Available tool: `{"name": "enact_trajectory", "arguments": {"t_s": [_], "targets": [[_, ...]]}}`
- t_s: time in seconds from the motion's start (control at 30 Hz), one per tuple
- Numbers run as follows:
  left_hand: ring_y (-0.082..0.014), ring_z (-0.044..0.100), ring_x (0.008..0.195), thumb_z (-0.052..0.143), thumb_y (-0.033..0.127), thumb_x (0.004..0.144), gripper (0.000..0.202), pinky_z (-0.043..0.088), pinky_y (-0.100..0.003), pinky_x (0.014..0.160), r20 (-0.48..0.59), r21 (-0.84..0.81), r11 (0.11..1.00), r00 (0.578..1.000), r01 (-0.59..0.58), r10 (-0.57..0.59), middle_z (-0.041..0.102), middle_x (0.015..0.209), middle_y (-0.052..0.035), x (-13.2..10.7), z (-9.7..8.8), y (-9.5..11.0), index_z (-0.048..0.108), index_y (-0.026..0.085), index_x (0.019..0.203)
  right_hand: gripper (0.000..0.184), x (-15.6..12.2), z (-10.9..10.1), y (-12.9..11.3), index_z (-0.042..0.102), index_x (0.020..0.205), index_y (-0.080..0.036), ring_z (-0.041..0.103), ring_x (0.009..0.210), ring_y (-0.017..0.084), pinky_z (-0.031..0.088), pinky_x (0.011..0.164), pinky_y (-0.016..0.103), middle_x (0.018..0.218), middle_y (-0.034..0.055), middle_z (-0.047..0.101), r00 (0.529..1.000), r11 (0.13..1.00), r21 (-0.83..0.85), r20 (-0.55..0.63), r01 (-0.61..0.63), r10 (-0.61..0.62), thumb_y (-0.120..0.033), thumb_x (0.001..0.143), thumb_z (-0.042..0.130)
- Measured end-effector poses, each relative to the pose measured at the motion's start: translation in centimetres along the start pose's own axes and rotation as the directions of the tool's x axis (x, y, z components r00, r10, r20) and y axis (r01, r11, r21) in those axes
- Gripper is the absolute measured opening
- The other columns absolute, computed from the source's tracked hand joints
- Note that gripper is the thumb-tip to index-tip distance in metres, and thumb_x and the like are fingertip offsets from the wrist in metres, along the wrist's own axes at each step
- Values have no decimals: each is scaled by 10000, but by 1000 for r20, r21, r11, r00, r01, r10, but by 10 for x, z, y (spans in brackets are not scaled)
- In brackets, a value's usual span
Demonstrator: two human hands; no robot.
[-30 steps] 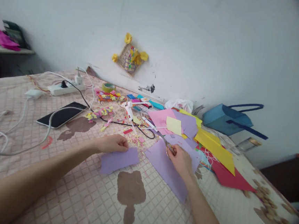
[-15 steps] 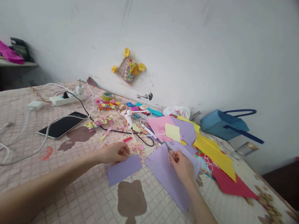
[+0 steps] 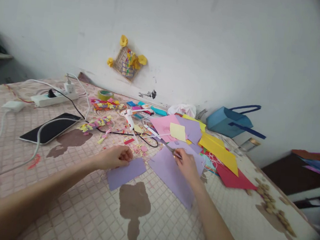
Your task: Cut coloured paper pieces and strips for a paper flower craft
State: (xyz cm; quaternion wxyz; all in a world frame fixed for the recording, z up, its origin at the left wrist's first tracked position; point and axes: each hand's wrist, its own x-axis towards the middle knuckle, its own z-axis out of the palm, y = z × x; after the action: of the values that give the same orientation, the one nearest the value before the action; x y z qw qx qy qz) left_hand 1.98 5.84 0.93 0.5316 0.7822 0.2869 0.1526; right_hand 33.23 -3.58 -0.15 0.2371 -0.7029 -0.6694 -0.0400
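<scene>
My right hand [image 3: 185, 165] grips a pair of scissors [image 3: 171, 149], its fingers in the handles and the blades pointing to the far left. Beneath it lies a large sheet of purple paper [image 3: 171, 179]. A smaller purple paper piece [image 3: 127, 174] rests flat on the table to the left of that sheet. My left hand [image 3: 117, 156] is over the far left edge of this piece with its fingers curled in; whatever they pinch, if anything, is hidden. Ahead of my hands are a white glue gun [image 3: 128, 118] and scattered paper scraps [image 3: 139, 148].
Pink paper [image 3: 162, 124], yellow paper [image 3: 219, 149] and red paper [image 3: 234, 179] overlap at the right. A blue bag [image 3: 228, 122] stands behind them. At the left are a tablet [image 3: 49, 129], a power strip [image 3: 54, 98] and cables. Green tape [image 3: 105, 94] sits near the wall.
The view has turned to the right, so things sit further left and higher in it. The scissors are still in my right hand, tilted flatter. My left hand stays at the small purple piece.
</scene>
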Motion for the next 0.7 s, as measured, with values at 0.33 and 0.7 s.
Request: {"name": "enact_trajectory", "arguments": {"t_s": [0.33,0.7], "targets": [[-134,562,648,580,267,681,214,420,-221,536,14,21,999,999,30,-30,597,733,-27,3,0,-3,509,141,839,202,2,1,33,546,972,-227,642,863,197,459,779,347,946,38,680,998,999,27,63,23,-25,-158,783,528],[-144,573,673,579,286,708,212,436,-236,565,12,60,998,1000,6,-7,607,748,-35,1,-1,-5,513,138,845,192,1,-17,62,567,936,-186,617,809,217,430,676,310,870,65,670,975,974,-98,-100,-206,196,-269,768,525]]}}
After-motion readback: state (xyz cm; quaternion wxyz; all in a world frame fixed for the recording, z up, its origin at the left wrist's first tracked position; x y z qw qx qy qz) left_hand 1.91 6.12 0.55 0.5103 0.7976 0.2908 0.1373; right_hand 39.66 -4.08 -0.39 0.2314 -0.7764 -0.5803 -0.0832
